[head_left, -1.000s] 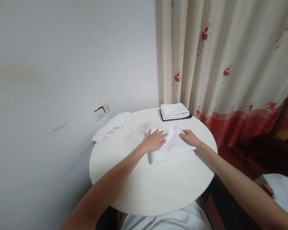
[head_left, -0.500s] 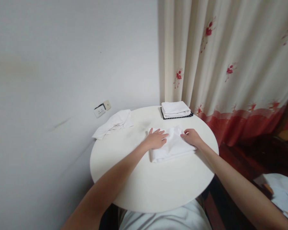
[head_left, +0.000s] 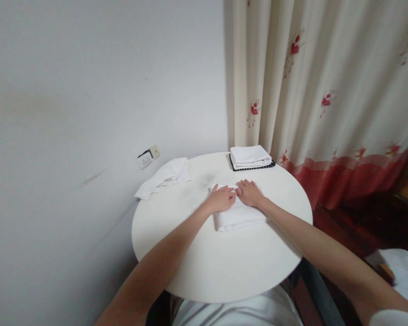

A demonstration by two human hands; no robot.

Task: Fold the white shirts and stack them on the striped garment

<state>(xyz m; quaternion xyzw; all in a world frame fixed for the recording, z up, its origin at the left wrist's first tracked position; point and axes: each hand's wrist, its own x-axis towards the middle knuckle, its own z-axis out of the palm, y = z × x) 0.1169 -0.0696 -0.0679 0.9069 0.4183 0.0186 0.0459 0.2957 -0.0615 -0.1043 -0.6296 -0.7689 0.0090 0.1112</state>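
Observation:
A white folded cloth (head_left: 240, 217) lies on the round white table (head_left: 204, 262) in front of me. My left hand (head_left: 221, 198) rests flat on its left part, fingers spread. Close beside it, my right hand (head_left: 250, 194) lies palm down across the cloth's upper part, fingers stretched out and their tips near the left hand's fingertips. Both hands press on the fabric without gripping it. Part of the cloth is hidden under the hands and the right forearm.
At the table's back right, a stack of folded white cloths (head_left: 250, 155) sits on a dark mat with a white-dashed edge (head_left: 255, 168). A loose white cloth (head_left: 166, 176) lies at the back left by the wall socket (head_left: 144, 160). Curtains (head_left: 313, 113) hang behind.
My right hand has moved left from the cloth's right edge onto its middle, and its fingers have flattened. The cloth's right side is folded over, making it narrower. My left hand stays in place.

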